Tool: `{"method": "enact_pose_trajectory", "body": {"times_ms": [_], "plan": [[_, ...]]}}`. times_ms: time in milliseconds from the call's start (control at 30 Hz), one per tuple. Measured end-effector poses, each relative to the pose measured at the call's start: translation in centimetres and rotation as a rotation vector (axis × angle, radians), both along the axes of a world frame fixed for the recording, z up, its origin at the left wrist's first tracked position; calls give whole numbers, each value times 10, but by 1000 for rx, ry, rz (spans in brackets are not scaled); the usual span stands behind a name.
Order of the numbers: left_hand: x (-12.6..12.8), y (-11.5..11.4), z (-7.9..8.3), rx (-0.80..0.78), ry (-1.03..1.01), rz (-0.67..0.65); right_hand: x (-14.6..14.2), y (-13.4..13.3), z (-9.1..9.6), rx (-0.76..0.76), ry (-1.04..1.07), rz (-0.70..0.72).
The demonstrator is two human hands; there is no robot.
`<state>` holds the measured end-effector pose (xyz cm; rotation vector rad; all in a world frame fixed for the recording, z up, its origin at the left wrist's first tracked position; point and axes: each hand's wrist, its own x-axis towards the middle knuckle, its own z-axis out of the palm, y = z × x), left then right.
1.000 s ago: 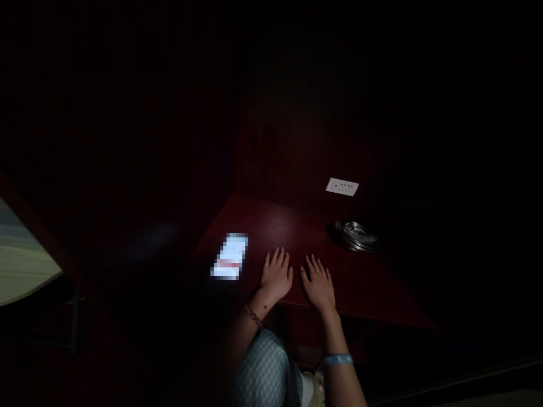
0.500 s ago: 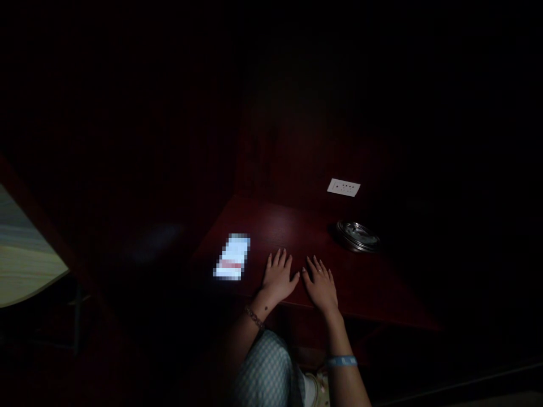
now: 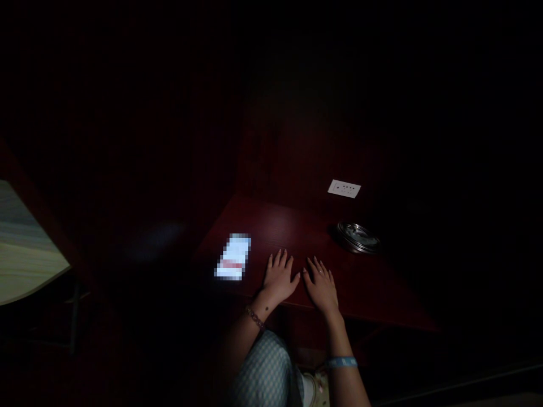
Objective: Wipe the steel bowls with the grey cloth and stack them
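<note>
The room is very dark. My left hand (image 3: 279, 277) lies flat, palm down, fingers spread, on a dark red wooden table (image 3: 373, 282) near its front edge; a bead bracelet circles the wrist. My right hand (image 3: 320, 285) lies flat beside it, fingers stretched out, a ring on one finger and a blue band on the wrist. The two thumbs almost touch. Neither hand holds anything. A lit phone (image 3: 233, 257) lies face up on the table just left of my left hand.
A round metal ashtray (image 3: 357, 237) sits at the table's back right. A white socket plate (image 3: 344, 188) is on the dark wall behind it. A pale surface (image 3: 25, 254) shows at the far left. My checked trouser leg (image 3: 265, 373) is below the table edge.
Both hands stay flat on the table in nearly the same place; the thumbs have come slightly closer. The view has shifted a little.
</note>
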<state>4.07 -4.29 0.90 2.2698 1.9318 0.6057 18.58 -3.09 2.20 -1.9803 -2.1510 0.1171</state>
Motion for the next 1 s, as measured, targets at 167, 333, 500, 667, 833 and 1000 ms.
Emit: {"method": "enact_pose_trajectory", "body": {"times_ms": [167, 333, 500, 667, 833, 1000], "plan": [[0, 0, -2, 20, -1, -1, 1, 0, -1, -1, 13, 2], [1, 0, 0, 1, 16, -2, 1, -1, 0, 26, 52, 3], [1, 0, 1, -5, 16, -3, 0, -1, 1, -10, -15, 9], [0, 1, -1, -1, 27, -15, 2, 0, -2, 17, -17, 16], [0, 1, -1, 27, -12, -3, 4, 1, -6, 44, 10, 26], [-1, -1, 0, 48, -30, -1, 4, 2, -7, 55, -7, 15]]}}
